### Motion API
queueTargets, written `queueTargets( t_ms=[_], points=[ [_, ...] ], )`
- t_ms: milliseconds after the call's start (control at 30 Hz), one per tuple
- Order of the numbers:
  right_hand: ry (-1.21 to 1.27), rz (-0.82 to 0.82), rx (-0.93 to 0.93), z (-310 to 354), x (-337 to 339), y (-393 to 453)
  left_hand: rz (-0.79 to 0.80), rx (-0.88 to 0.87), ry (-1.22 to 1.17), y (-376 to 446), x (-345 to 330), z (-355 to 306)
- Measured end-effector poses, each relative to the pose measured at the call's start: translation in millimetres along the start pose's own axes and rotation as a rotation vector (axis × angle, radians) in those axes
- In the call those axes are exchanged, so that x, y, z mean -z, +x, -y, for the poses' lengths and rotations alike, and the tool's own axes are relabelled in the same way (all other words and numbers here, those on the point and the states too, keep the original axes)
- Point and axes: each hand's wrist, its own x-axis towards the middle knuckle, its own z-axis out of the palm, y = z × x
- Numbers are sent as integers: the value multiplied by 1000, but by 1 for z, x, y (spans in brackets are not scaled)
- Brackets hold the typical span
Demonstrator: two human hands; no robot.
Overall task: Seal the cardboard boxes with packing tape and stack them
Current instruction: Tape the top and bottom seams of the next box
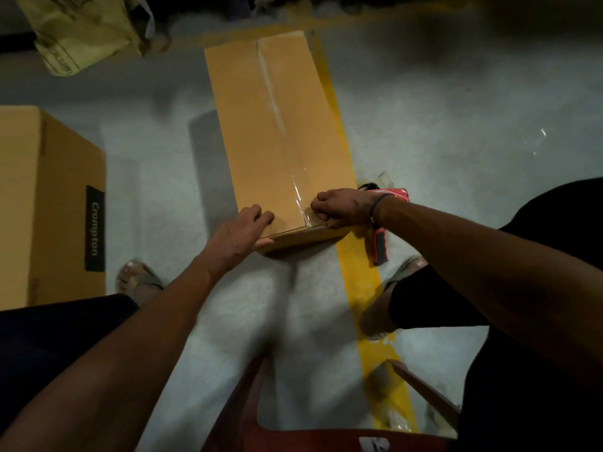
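Note:
A long brown cardboard box lies on the grey floor, running away from me. A strip of clear packing tape runs along its top seam to the near edge. My left hand grips the box's near left corner, fingers on top and thumb on the front face. With fingers curled, my right hand presses the tape's end down over the near edge. A red and black tape dispenser lies on the floor just right of the box, partly hidden by my right wrist.
A bigger cardboard box with a black Crompton label stands at the left. A yellow line is painted on the floor under the long box. A crumpled yellowish bag lies at the far left. My sandalled feet flank a dark red chair below.

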Motion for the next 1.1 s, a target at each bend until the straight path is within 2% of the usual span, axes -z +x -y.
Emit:
queueTargets(
  t_ms=[133, 400, 500, 600, 700, 933, 1100],
  points=[
    [-19, 24, -35, 4, 3, -2, -8, 67, -24, -25, 5, 14],
    [-40, 56, -38, 7, 5, -2, 23, 115, -192, -25, -3, 4],
    [-76, 47, -54, 10, 2, 0, -61, 312, -361, -28, -4, -17],
    [-127, 28, -99, 13, -3, 1, -168, 457, -416, -38, -13, -31],
    [-185, 51, -155, 14, -7, 1, -122, 418, -444, -48, -13, -24],
    [-250, 71, -218, 18, -10, 3, -120, 360, -259, -40, 5, -12],
    [-235, 48, -233, 19, -12, 3, -118, 431, -305, -25, 8, -17]
  ],
)
